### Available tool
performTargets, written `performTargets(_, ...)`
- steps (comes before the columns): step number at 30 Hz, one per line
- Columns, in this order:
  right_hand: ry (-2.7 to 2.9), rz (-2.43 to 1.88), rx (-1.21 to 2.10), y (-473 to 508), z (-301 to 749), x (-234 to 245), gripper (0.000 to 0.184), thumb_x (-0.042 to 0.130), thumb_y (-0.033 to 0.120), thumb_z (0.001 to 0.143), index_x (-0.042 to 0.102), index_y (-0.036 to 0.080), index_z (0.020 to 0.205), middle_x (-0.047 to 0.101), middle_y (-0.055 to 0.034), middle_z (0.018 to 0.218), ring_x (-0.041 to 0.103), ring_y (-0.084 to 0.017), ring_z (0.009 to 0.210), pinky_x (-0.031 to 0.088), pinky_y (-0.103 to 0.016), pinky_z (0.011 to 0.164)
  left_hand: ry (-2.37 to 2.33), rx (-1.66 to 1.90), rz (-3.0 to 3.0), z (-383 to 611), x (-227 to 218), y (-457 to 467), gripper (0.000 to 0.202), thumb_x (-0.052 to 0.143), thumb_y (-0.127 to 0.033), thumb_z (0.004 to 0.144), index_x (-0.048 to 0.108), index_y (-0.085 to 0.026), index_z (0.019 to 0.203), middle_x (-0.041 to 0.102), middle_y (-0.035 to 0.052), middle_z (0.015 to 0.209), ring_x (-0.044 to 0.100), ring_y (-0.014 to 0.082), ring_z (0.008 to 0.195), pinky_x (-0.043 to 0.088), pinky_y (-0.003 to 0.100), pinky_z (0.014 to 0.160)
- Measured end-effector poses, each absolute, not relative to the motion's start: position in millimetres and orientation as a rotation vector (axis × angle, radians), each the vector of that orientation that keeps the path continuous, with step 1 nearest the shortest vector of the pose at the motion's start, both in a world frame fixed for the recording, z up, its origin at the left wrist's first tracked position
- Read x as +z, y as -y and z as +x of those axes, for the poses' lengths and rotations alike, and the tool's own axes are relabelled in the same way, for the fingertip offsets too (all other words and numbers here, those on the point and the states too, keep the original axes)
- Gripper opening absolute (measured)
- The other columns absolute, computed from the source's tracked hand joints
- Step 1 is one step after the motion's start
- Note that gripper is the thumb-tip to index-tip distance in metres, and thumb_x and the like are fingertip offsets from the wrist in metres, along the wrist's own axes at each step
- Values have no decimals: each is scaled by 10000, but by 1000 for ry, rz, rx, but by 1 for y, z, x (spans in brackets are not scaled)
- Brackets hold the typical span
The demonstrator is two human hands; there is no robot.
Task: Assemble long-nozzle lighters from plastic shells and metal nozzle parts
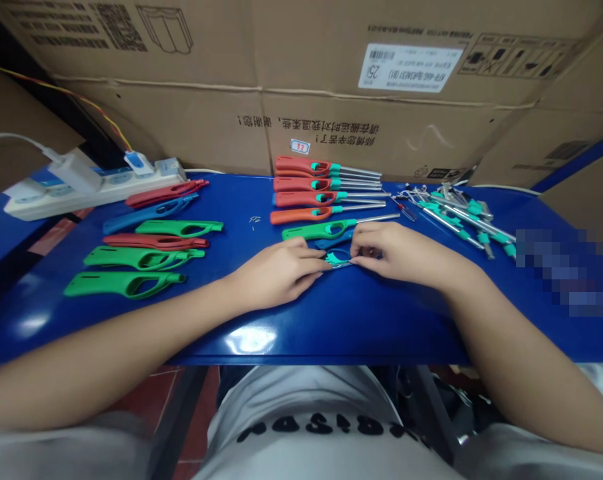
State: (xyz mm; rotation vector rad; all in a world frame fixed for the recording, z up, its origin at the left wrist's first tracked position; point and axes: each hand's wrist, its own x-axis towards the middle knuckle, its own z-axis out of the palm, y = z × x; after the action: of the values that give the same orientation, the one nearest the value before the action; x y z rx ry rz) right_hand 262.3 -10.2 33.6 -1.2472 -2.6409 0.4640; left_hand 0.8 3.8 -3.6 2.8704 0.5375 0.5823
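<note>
My left hand (277,272) and my right hand (400,253) meet at the middle of the blue table (331,320). Both pinch a blue lighter body with a teal trigger (337,257) that lies flat between them. Just behind it lies a finished green lighter (326,231) with a metal tube. Further back, a row of red lighters (314,190) with teal triggers lies side by side, tubes pointing right.
Empty green, red and blue lighter shells (146,250) lie at the left. A pile of metal tubes with teal parts (461,213) sits at the right. A white power strip (96,187) lies at the back left. Cardboard boxes (301,80) wall the back.
</note>
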Motion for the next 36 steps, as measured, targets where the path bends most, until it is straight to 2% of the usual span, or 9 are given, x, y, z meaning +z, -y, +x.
performTargets(6, 2660, -1142, 516, 11, 262, 35, 146, 591, 175, 912, 736, 183, 896, 718, -61, 925, 653, -182, 815, 467, -283, 729, -535, 579, 2870, 1, -4, -4, 286, 517, -219, 1009, 717, -179, 1209, 739, 102, 1169, 644, 215, 1012, 545, 347, 907)
performTargets(14, 2726, -1177, 569, 20, 257, 46, 207, 574, 209, 940, 767, 199, 1015, 750, -75, 1021, 693, -211, 894, 519, -325, 822, -570, 551, 2883, 1, -2, 0, 285, 511, -217, 1007, 723, -182, 1195, 747, 96, 1106, 649, 219, 951, 545, 349, 859)
performTargets(21, 2748, -1178, 643, 22, 260, 44, 251, 575, 228, 935, 741, 197, 1121, 689, -101, 1174, 669, -226, 986, 530, -352, 878, -618, 564, 2860, 2, -3, 2, 271, 535, -227, 996, 733, -178, 1174, 710, 111, 1240, 663, 249, 1074, 536, 387, 942)
performTargets(26, 2728, -1175, 650, 22, 260, 44, 270, 585, 211, 926, 718, 195, 1160, 683, -99, 1182, 674, -205, 949, 542, -314, 813, -613, 576, 2850, 2, -3, 2, 278, 541, -216, 991, 723, -178, 1197, 716, 107, 1242, 672, 252, 1060, 541, 395, 925)
performTargets(32, 2712, -1208, 714, 25, 259, 47, 267, 604, 262, 936, 711, 193, 1171, 688, -93, 1130, 639, -131, 705, 526, -262, 657, -615, 577, 2864, 3, -2, 4, 277, 547, -215, 989, 723, -178, 1200, 719, 100, 1246, 674, 239, 1027, 544, 379, 908)
performTargets(36, 2694, -1211, 765, 26, 259, 50, 258, 609, 276, 937, 714, 195, 1158, 685, -89, 1126, 633, -117, 675, 522, -254, 634, -609, 565, 2859, 2, -1, 4, 284, 537, -207, 993, 725, -171, 1203, 717, 112, 1250, 673, 245, 1033, 547, 392, 908)
